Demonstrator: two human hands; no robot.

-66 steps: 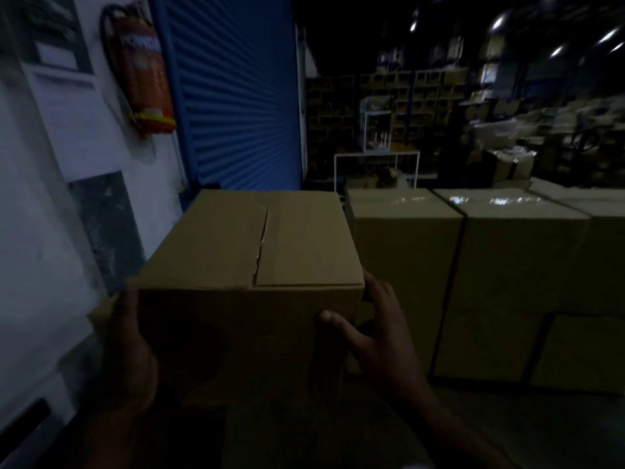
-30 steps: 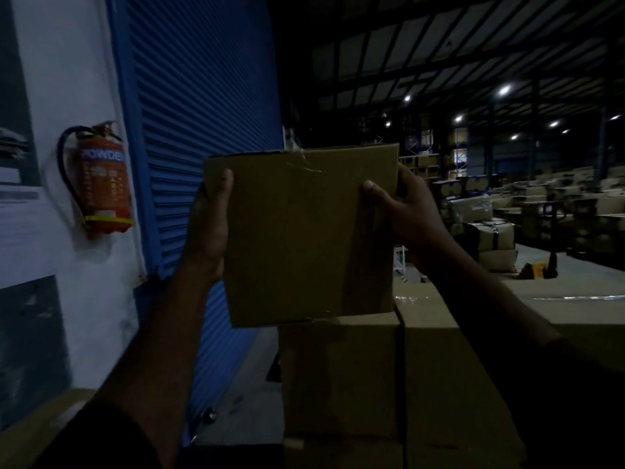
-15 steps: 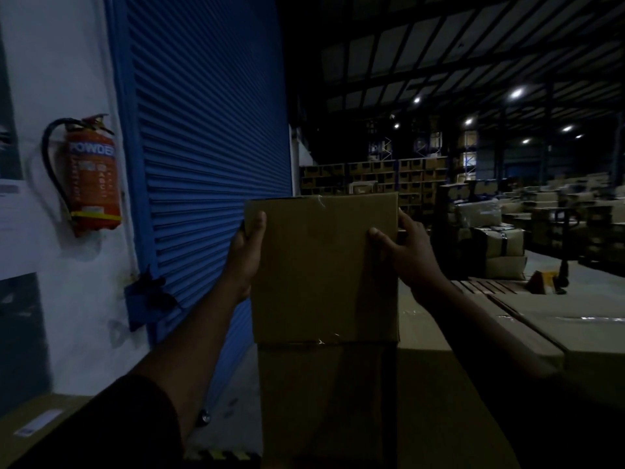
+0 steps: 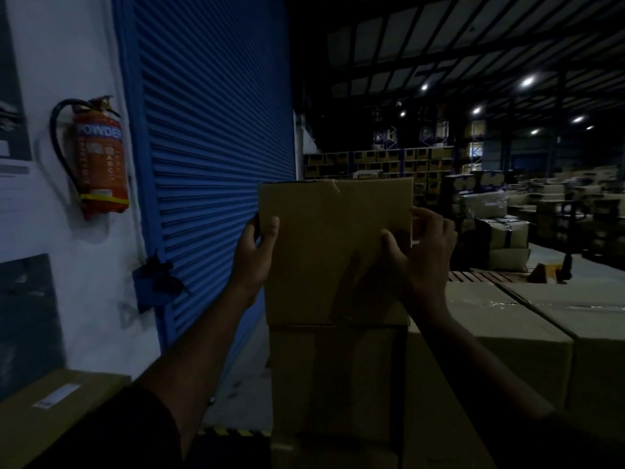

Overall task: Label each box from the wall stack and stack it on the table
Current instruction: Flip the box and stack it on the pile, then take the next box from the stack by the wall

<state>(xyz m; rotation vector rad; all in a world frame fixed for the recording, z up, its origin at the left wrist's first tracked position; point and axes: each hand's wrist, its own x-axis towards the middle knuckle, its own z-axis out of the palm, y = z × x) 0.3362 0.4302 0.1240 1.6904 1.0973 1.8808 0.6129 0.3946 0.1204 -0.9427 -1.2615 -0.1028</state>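
Observation:
A plain brown cardboard box (image 4: 324,245) sits on top of another box (image 4: 334,377) in a dim stack in front of me. My left hand (image 4: 255,255) grips its left edge, thumb on the near face and fingers round the side. My right hand (image 4: 421,252) holds the right edge, thumb on the near face and fingers curled round the corner. The box's far side is hidden.
A blue roller shutter (image 4: 209,157) and a white wall with a red fire extinguisher (image 4: 98,157) stand at the left. A labelled box (image 4: 57,414) lies at the lower left. Larger cartons (image 4: 527,319) line the right, with warehouse racks behind.
I lifted the box from waist height up to head height, then lowered it onto the stacked box. Both hands stay on its sides.

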